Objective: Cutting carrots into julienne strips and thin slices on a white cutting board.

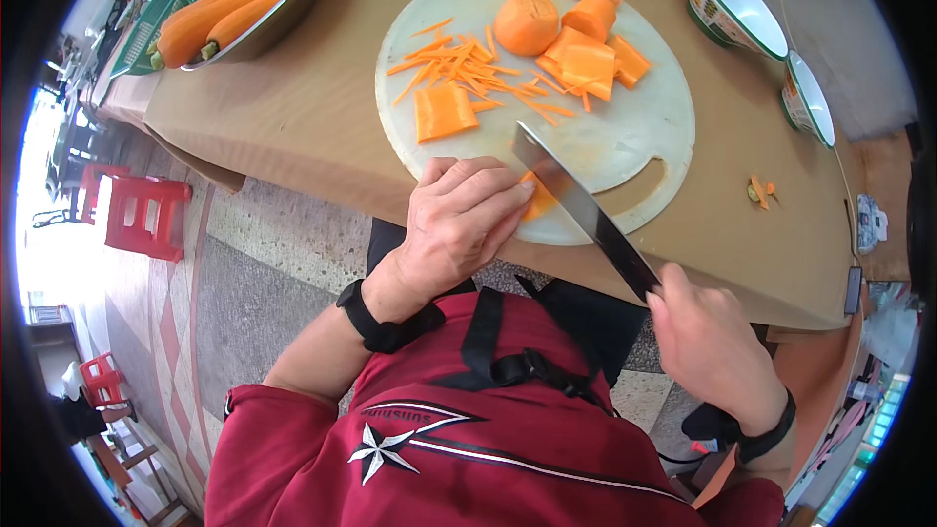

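Observation:
My right hand (pixel 706 333) grips the handle of a broad kitchen knife (pixel 578 201), whose blade slants up and left over the cutting board. Against the blade's left side lies a piece of carrot (pixel 538 197), and my left hand (pixel 468 216) presses it down with bent fingers. The round whitish cutting board (pixel 622 143) has a handle slot at its lower right. On it lie a heap of carrot strips (pixel 461 66), a flat carrot slab (pixel 444 112), a thick carrot stub (pixel 525 22) and several carrot slices (pixel 588 67).
A steel bowl (pixel 304 4) of whole carrots (pixel 227 11) stands upper left, beside a green plastic basket (pixel 139 36). Two enamel bowls (pixel 732 0) line the right side. Carrot trimmings (pixel 761 192) lie right of the board. A red stool (pixel 146 216) stands on the floor at left.

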{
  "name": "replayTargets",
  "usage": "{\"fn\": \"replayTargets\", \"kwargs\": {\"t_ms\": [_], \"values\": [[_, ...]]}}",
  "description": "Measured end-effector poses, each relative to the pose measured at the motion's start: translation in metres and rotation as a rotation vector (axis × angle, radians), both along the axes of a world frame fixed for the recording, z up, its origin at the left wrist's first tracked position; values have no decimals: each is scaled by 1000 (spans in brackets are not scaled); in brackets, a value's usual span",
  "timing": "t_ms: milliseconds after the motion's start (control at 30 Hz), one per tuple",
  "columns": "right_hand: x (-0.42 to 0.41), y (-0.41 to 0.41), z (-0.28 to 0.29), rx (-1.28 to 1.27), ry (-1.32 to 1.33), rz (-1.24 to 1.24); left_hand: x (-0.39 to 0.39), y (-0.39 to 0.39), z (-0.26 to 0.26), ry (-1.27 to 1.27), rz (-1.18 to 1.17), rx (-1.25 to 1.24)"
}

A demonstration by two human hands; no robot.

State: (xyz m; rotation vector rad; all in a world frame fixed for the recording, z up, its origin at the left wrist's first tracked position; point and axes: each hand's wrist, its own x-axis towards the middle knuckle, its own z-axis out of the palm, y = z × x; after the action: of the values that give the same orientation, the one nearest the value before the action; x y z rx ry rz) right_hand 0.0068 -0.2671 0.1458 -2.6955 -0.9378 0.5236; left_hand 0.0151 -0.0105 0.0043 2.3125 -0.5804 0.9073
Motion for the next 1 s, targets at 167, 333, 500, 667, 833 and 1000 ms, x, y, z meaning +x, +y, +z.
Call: {"fn": "replayTargets", "kwargs": {"t_ms": [167, 333, 500, 667, 833, 1000], "values": [[4, 3, -3, 47, 1, -11, -3, -4, 2, 18, 22, 1], [-11, -24, 5, -46, 83, -104, -3, -2, 0, 17, 34, -9], [-23, -34, 7, -7, 82, -120, -2, -1, -1, -8, 26, -19], [-22, -32, 8, 35, 69, -107, -2, -2, 0, -2, 23, -28], [-22, -24, 8, 77, 0, -85, -2, -1, -1, -1, 23, -22], [-21, -24, 4, 75, -22, -48, -2, -2, -1, 0, 22, -35]]}}
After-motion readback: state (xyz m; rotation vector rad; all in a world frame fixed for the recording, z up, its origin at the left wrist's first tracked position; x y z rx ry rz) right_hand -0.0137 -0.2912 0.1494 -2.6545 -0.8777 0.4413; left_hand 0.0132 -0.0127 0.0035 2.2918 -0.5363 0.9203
